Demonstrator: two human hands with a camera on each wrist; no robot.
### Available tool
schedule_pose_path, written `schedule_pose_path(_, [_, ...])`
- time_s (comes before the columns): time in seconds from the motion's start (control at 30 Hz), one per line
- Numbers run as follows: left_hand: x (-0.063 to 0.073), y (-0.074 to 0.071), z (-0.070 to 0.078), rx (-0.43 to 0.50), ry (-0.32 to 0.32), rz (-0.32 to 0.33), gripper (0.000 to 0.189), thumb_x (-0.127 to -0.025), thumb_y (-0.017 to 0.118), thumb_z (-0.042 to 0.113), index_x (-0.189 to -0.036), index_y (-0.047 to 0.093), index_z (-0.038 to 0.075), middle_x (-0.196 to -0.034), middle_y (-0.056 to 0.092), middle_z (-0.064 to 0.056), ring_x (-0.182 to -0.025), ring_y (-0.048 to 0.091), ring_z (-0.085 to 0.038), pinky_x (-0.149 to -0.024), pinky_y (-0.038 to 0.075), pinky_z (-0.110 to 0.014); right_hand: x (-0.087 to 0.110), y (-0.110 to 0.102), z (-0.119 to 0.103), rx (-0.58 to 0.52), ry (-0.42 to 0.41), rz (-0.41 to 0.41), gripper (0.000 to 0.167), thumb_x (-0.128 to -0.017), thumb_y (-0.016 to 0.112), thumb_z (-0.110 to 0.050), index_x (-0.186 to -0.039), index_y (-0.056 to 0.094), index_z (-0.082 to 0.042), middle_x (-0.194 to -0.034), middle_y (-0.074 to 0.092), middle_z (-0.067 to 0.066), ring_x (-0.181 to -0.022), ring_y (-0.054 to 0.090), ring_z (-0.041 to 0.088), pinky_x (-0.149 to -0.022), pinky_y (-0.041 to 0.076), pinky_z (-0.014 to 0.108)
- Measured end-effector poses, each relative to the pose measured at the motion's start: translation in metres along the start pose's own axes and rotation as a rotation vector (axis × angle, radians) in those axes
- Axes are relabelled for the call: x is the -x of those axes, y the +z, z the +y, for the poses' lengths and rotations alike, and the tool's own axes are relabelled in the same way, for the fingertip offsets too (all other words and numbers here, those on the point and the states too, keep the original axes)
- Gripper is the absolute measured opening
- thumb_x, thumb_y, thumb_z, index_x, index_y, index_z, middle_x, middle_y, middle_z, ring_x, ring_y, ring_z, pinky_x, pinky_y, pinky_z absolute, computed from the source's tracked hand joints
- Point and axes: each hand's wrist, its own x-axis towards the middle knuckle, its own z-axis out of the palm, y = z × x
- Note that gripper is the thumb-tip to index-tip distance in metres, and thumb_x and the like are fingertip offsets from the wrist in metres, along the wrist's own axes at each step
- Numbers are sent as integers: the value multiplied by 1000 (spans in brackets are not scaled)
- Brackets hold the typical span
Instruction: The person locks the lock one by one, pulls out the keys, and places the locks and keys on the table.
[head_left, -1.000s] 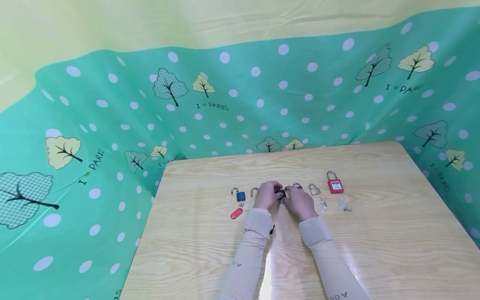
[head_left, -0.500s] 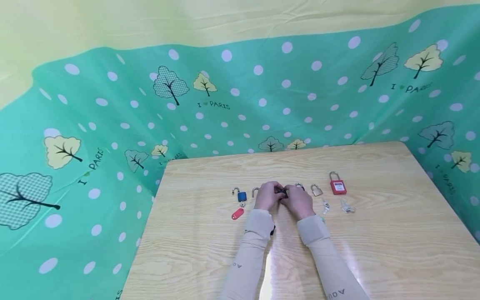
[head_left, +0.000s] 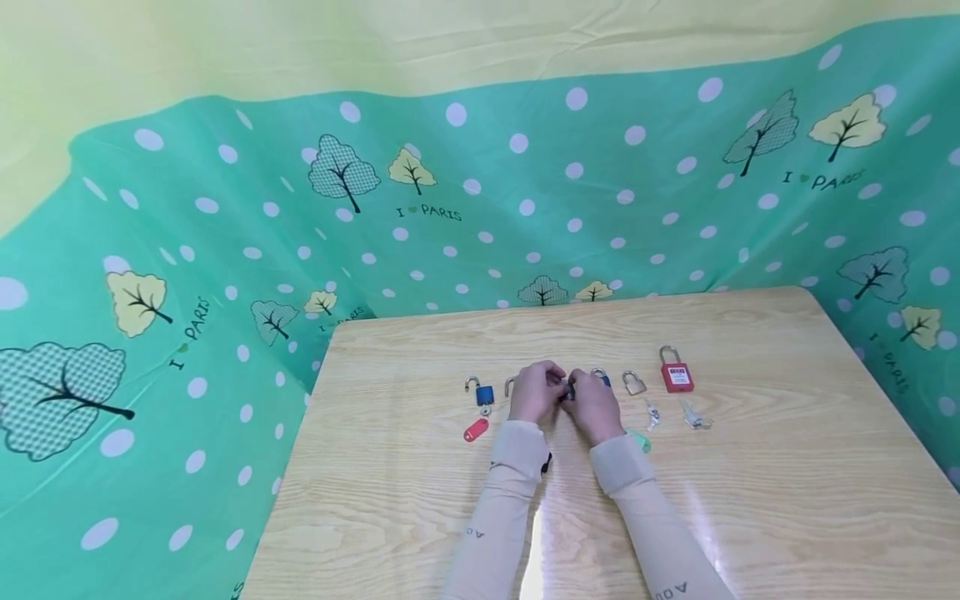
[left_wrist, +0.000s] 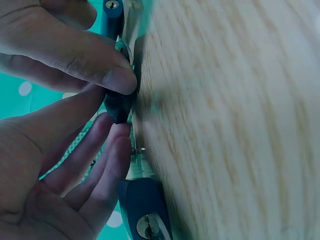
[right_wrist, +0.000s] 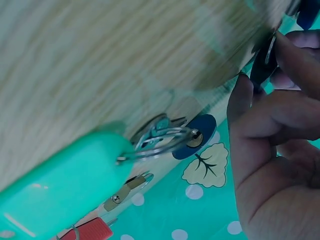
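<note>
Between both hands is a small black padlock [left_wrist: 119,107], largely covered by fingers; its shackle cannot be made out. My right hand [head_left: 596,408] pinches its body with thumb and finger, plain in the right wrist view. From the other side my left hand [head_left: 534,392] pinches it with thumb and fingertips. Just right of the right hand lies a blue padlock [right_wrist: 204,134] with a key ring at its keyhole and a green tag [right_wrist: 65,182]. Close to the left hand is another dark blue padlock [left_wrist: 142,200], whose silver shackle [head_left: 510,383] shows in the head view.
An open blue padlock [head_left: 485,395] with a red tag [head_left: 476,429] lies at left. Rightward lie a brass-coloured padlock [head_left: 633,383], a red padlock [head_left: 678,378] and loose keys [head_left: 652,414]. Patterned cloth [head_left: 450,250] borders the wooden table [head_left: 375,467].
The black padlock has tilted between the fingers. My right hand has shifted slightly left and turned, and the green tag has come into sight beside its wrist. The head view has shifted a little.
</note>
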Motion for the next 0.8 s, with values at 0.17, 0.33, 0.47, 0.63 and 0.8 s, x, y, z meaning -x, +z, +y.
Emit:
schedule_pose_path(0.17, [-1,1,-1,56,-18,28,26,-83,81,13,-107,73,9,-99,73,-6,-79,67,-12,-76,55,-27,2,-1,0,-24,29,-25,35,-81,81,-13,-101,59,4,-94,66,22,-84,63,36,-70,53,48])
schedule_pose_path(0.33, [-3,2,-4,117,-29,30,35,-78,85,13,-110,71,7,-97,70,-7,-74,64,-9,-70,55,-25,3,-3,1,-69,38,-47,21,-82,76,-11,-87,62,4,-80,65,17,-69,57,27,-59,47,39])
schedule_pose_path(0.47, [-2,2,-5,151,-39,29,37,-78,85,16,-111,71,8,-102,70,-5,-76,64,-8,-71,54,-24,8,-7,3,-131,32,-46,22,-85,75,-11,-89,61,5,-79,63,13,-70,55,25,-58,45,36])
schedule_pose_path(0.63, [0,-2,-6,230,-75,44,39,-80,84,21,-114,71,10,-109,69,-4,-82,67,-10,-73,55,-27,12,-12,7,-288,84,-95,30,-90,73,-16,-105,60,6,-85,67,16,-80,62,26,-69,50,37])
schedule_pose_path(0.8, [2,-7,-8,301,-87,76,34,-86,79,24,-116,71,9,-109,70,-5,-85,69,-12,-70,57,-27,14,-15,12,-366,114,-125,41,-92,71,-22,-119,57,6,-107,70,26,-101,66,36,-87,51,47])
